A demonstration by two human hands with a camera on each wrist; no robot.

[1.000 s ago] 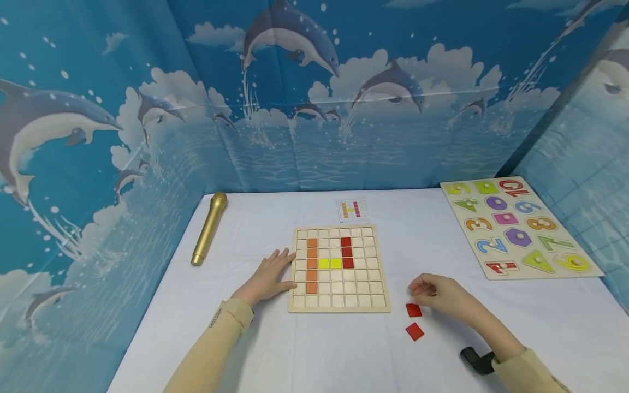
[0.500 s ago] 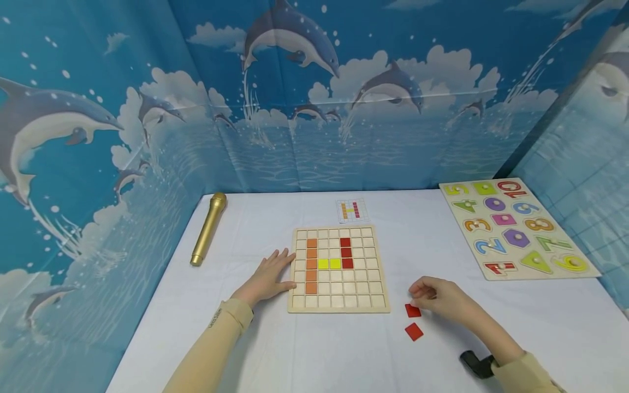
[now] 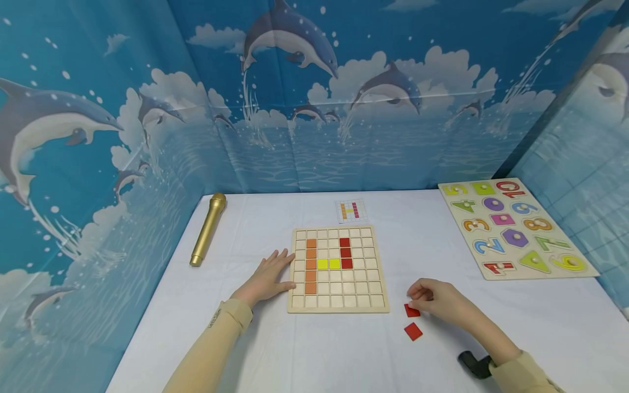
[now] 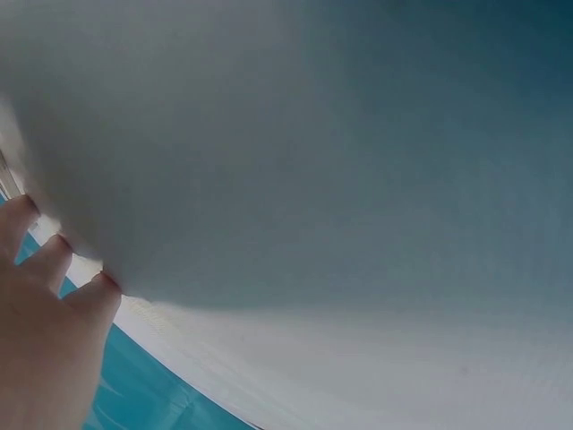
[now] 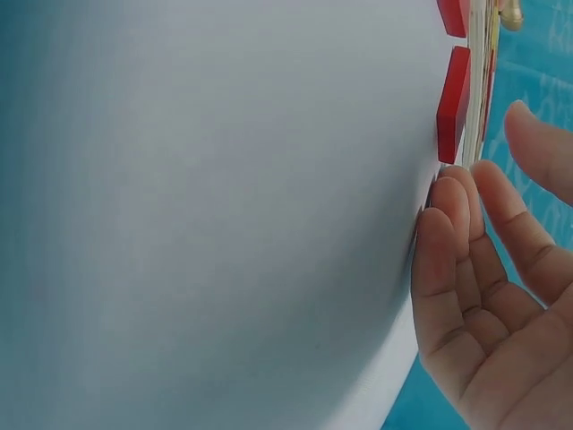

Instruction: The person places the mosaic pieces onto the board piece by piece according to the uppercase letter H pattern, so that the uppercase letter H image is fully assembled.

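My left hand (image 3: 265, 277) lies flat with fingers spread, its fingertips and thumb at the left edge of the wooden grid board (image 3: 339, 302). In the board sit an orange tile column (image 3: 311, 265), two yellow tiles (image 3: 328, 264) and three red tiles (image 3: 346, 252). Right of the board, my right hand (image 3: 439, 299) hovers low beside two loose red tiles; its thumb overlaps the top of the farther red tile (image 3: 411, 311). The nearer red tile (image 3: 413, 331) lies apart. In the right wrist view, thumb and fingers of the right hand (image 5: 501, 296) are apart, holding nothing; one red tile (image 5: 453, 106) stands just beyond the fingertips.
Behind the board lies a small pattern card (image 3: 351, 210). A gold microphone (image 3: 208, 229) is at the left, a number puzzle board (image 3: 516, 229) at the far right. A black object (image 3: 474, 364) shows by the right wrist. A dolphin curtain (image 3: 314, 147) hangs behind the white table.
My right hand has sunk slightly, so its thumb now overlaps the farther loose red tile. The left hand and the tiles on the board stay as they were.
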